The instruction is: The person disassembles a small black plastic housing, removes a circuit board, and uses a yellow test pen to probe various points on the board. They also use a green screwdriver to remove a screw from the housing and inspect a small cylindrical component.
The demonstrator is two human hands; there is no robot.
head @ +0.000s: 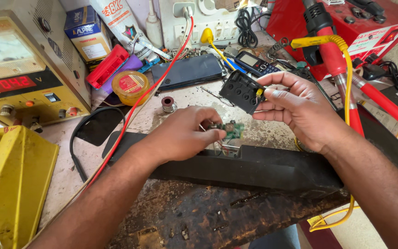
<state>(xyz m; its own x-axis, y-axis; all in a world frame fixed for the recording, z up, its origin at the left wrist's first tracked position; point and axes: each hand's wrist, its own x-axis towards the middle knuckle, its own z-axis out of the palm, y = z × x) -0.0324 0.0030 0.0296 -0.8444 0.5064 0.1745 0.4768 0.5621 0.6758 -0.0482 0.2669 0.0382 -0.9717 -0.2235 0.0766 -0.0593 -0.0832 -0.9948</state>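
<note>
My left hand [180,133] pinches a small green circuit board [232,130] at centre; at 2 o'clock from it my right hand [295,108] grips the black plastic housing [240,90], cavity empty. Board and housing are apart; I judge the rest remains undone.

You have a yellow-fronted power supply [21,69] at far left, a round yellow tin [130,86] beside it, a dark phone [187,72] behind, and possibly a red soldering station [346,27] at far right.
</note>
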